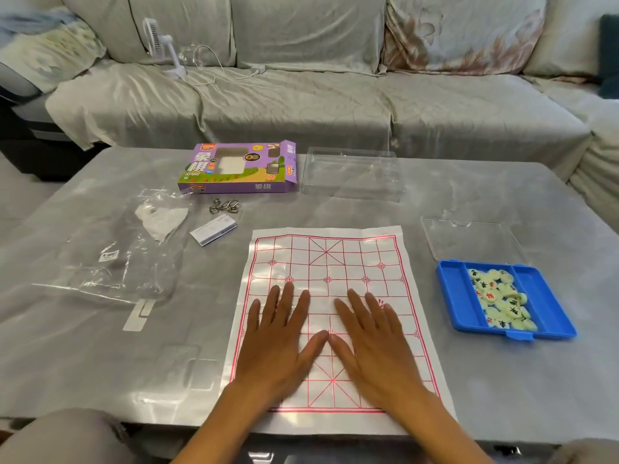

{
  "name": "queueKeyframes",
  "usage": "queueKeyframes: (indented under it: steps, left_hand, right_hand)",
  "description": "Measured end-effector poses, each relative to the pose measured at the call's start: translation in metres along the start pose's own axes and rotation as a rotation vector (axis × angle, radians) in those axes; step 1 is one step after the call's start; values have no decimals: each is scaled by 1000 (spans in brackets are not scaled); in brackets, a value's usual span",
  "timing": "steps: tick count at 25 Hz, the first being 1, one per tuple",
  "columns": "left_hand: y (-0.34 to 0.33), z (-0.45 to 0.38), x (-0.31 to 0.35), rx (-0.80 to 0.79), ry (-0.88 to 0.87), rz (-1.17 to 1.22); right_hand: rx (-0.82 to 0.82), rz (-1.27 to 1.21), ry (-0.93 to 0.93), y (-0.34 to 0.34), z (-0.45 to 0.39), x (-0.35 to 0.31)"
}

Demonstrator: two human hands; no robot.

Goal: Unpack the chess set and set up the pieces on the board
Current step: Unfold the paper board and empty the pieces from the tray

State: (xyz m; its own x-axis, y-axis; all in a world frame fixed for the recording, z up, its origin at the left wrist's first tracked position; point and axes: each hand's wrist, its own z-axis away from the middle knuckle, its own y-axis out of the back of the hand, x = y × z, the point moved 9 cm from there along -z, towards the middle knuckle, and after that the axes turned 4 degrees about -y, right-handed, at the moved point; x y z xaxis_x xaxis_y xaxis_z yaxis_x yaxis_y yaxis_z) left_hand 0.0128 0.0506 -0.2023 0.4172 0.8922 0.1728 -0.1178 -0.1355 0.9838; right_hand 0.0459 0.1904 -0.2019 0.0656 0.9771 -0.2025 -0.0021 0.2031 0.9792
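A white paper board (338,259) with a red xiangqi grid lies flat on the table in front of me. My left hand (281,339) and my right hand (371,343) press palm-down on its near half, fingers spread, thumbs nearly touching. Neither hand holds anything. To the right, a blue tray (459,296) holds several pale round pieces (502,299) with red and black characters, piled in its middle compartment. No pieces stand on the board.
A purple chess box (241,169) lies at the back, with a clear plastic cover (351,175) beside it and a clear lid (469,239) behind the tray. A crumpled plastic bag (117,259), metal rings (223,205) and a small card (214,231) lie left. A sofa is beyond the table.
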Motion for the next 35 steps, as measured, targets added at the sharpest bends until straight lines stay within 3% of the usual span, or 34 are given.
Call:
queueKeyframes:
  steps: [6,9,12,14,17,19,23,25,28,35]
  left_hand:
    - [3,-33,-3,-3,-17,17]
    - [5,-37,-2,-1,-39,1]
    - [6,-34,-3,2,-51,43]
    - [6,-34,-7,23,-32,40]
    - [5,-33,-8,23,1,29]
    - [5,-33,-6,23,-6,33]
    - [3,-33,-9,27,-7,5]
    - [4,-35,-8,15,-20,35]
    - [7,-30,-14,-19,-68,80]
    - [10,13,-37,-25,-101,-25]
  right_hand:
    - [9,100,-49,1,-37,24]
    - [116,61,-125,20,-58,-17]
    - [-30,-103,117,8,-100,-81]
    - [-23,-16,129,5,-132,-47]
    - [-50,101,-158,15,-165,61]
    - [-14,68,-270,28,-156,79]
    - [44,0,-17,7,-45,-3]
    - [25,48,-23,3,-6,18]
    - [-23,89,-104,7,-2,64]
    - [-139,-19,-61,24,0,59]
